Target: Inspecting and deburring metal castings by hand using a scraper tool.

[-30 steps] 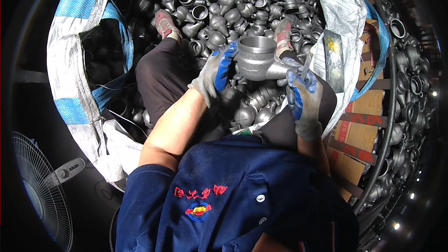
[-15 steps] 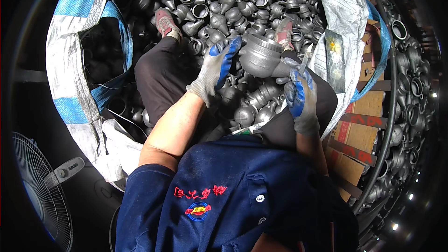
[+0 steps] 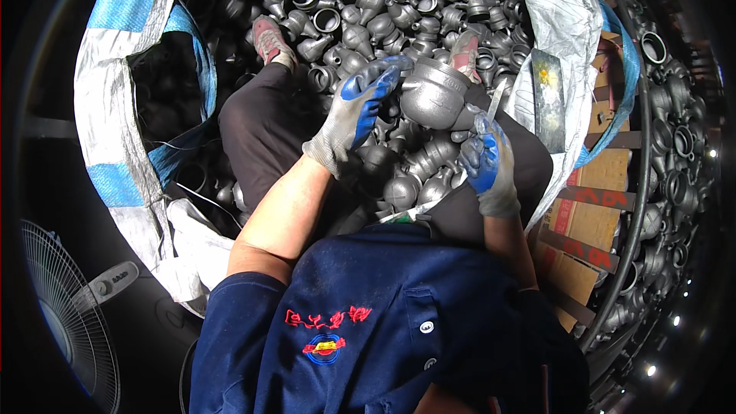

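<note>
A dark grey metal casting [image 3: 435, 96], round-bodied with a wide ribbed mouth and a narrower neck, is held up between my gloved hands. My left hand [image 3: 360, 103], in a grey glove with blue coating, has its fingers stretched out toward the casting's rim; the fingertips seem to touch it. My right hand [image 3: 489, 159], gloved the same way, is closed around a flat, thin metal strip tool [image 3: 497, 98] that points upward. The casting's neck lies against its fingers, and how it is gripped there is partly hidden.
Many similar castings [image 3: 383, 27] fill a large white woven bag [image 3: 115, 119] with blue straps around my legs. A dark flat plate [image 3: 548, 100] hangs at the bag's right side. Right of it are cardboard [image 3: 602, 176] behind slats and more castings; a fan [image 3: 65, 314] stands at lower left.
My left fingers have moved right and slightly up to the casting's rim. The casting has tipped a little, with its mouth showing less. My right hand has shifted slightly left.
</note>
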A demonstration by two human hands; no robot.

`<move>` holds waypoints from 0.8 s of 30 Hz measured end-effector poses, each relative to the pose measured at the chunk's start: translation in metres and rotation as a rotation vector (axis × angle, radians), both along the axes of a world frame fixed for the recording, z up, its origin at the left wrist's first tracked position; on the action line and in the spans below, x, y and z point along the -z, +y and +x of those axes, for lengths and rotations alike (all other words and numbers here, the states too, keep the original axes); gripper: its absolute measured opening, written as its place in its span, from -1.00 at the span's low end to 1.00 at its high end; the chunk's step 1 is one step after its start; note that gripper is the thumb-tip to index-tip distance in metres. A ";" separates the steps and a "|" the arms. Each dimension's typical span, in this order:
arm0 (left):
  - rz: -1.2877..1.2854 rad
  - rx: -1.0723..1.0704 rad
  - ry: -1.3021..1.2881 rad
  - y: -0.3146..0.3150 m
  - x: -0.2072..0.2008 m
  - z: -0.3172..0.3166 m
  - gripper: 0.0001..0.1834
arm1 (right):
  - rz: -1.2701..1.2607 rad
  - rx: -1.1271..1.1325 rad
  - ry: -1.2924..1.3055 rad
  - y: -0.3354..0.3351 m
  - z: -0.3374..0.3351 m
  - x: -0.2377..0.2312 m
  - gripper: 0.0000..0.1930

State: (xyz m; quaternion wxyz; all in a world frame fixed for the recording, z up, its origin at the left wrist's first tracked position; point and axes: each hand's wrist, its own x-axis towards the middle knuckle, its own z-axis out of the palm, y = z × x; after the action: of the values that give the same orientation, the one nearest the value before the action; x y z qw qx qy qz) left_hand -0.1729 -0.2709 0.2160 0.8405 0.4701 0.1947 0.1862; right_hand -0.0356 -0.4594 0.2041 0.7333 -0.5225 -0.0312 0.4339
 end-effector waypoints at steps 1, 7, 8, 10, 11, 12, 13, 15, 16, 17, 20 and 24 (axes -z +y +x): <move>0.000 0.000 0.000 0.001 -0.002 0.000 -0.65 | 0.004 -0.002 -0.007 0.001 0.001 0.001 -0.81; 0.033 0.015 -0.004 0.004 -0.001 0.001 -0.66 | -0.014 -0.018 0.026 -0.003 0.002 0.008 -0.74; 0.071 0.007 -0.007 0.004 0.001 0.001 -0.67 | -0.045 -0.012 0.002 -0.004 0.001 0.011 -0.72; 0.109 0.001 -0.009 0.005 0.005 0.002 -0.68 | 0.046 -0.075 0.010 -0.012 0.005 0.024 -0.72; 0.115 -0.027 0.016 0.005 0.007 0.002 -0.70 | 0.136 -0.138 0.017 -0.013 0.005 0.024 -0.72; 0.122 -0.055 0.042 0.006 0.008 0.002 -0.72 | 0.136 -0.137 0.018 -0.013 0.003 0.023 -0.72; 0.122 -0.054 0.042 0.005 0.008 0.002 -0.72 | 0.102 -0.131 0.008 -0.013 0.001 0.022 -0.69; 0.008 -0.080 0.082 0.005 0.006 -0.001 -0.76 | 0.069 -0.127 -0.002 -0.008 -0.003 0.014 -0.67; 0.008 -0.080 0.082 0.006 0.011 0.000 -0.76 | 0.011 -0.111 -0.003 -0.004 -0.005 0.012 -0.65; 0.009 -0.105 0.059 0.007 0.015 0.003 -0.77 | -0.048 -0.095 -0.005 -0.002 -0.005 0.010 -0.63; 0.034 -0.151 0.046 0.005 0.014 0.004 -0.78 | -0.007 -0.110 0.089 -0.004 -0.002 0.014 -0.61; -0.035 -0.160 -0.075 0.003 0.018 0.009 -0.79 | -0.035 -0.106 0.055 0.000 -0.010 0.003 -0.60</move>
State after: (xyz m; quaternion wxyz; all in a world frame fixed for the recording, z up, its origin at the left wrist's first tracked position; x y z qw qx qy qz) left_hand -0.1638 -0.2683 0.1975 0.8377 0.4309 0.2033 0.2670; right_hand -0.0458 -0.4599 0.2015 0.7006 -0.5208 -0.0309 0.4867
